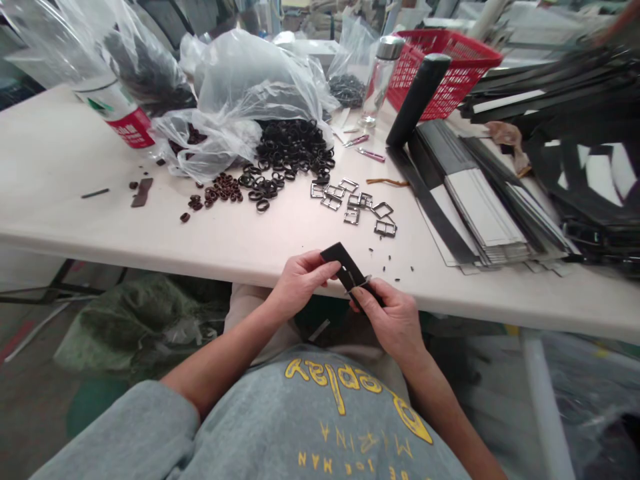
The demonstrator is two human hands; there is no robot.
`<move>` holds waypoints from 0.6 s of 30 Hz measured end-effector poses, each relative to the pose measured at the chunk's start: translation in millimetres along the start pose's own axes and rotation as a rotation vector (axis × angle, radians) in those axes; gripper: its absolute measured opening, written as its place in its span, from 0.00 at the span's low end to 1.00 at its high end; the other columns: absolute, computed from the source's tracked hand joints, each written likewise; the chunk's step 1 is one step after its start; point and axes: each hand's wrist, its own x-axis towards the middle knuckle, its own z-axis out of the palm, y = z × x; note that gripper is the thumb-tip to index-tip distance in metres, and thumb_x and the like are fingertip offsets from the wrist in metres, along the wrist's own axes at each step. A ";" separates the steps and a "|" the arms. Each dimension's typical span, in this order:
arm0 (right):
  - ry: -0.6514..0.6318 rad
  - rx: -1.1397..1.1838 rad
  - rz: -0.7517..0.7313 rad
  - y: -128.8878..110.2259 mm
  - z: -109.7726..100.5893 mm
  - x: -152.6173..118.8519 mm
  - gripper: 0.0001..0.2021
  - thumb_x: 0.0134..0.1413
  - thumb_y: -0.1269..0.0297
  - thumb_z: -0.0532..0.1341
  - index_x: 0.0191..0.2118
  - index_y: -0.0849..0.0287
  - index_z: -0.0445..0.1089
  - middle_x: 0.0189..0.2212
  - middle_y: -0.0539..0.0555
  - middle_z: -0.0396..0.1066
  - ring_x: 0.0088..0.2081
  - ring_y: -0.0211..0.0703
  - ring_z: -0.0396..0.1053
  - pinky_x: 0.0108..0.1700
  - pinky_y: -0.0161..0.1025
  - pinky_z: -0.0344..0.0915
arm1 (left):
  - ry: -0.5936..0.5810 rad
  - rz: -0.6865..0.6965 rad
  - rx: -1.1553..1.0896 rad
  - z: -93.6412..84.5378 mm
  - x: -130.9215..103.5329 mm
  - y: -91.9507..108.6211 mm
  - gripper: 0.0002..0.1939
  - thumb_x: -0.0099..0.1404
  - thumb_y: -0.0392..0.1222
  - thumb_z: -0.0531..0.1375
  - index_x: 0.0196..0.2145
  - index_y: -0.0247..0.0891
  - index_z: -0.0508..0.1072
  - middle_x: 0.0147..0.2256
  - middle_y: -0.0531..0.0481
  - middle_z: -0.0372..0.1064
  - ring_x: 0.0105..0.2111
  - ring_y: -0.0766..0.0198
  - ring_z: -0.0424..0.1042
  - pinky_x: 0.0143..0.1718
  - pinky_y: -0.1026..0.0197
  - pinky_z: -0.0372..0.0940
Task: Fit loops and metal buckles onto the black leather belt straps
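A black belt strap [339, 255] is held between my two hands at the table's front edge. My left hand [305, 279] pinches it near its upper end, thumb on top beside a small slot. Lower down, my right hand [393, 308] grips the strap, its thumb pressed by a metal buckle [361, 285] that lies across it. Part of the buckle and the strap's lower end are hidden by the fingers. Just beyond on the table lie several loose metal buckles [351, 215] and tiny dark pieces [390, 258].
Black loops [295, 150] and brown loops [220, 190] are heaped before plastic bags [255, 73]. At the right are stacked strips [483, 200], a black roll [420, 100], a glass bottle [380, 83] and a red basket [450, 60]. Pink-handled snips [371, 155] lie mid-table.
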 end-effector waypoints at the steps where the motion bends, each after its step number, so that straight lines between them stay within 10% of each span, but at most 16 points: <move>1: -0.012 -0.009 -0.002 -0.6 0.4 -0.2 0.15 0.61 0.56 0.60 0.26 0.57 0.71 0.20 0.48 0.72 0.23 0.38 0.66 0.27 0.33 0.59 | -0.014 -0.033 -0.044 -0.2 -0.2 0.0 0.12 0.59 0.49 0.66 0.30 0.36 0.79 0.25 0.52 0.72 0.26 0.67 0.67 0.29 0.65 0.62; 18: -0.185 0.043 0.005 13.1 -2.5 -5.9 0.18 0.66 0.52 0.54 0.33 0.57 0.74 0.26 0.52 0.75 0.30 0.44 0.72 0.33 0.38 0.66 | -0.235 -0.331 -0.247 8.8 0.2 -15.3 0.11 0.49 0.45 0.71 0.27 0.36 0.78 0.22 0.53 0.69 0.23 0.68 0.64 0.27 0.64 0.59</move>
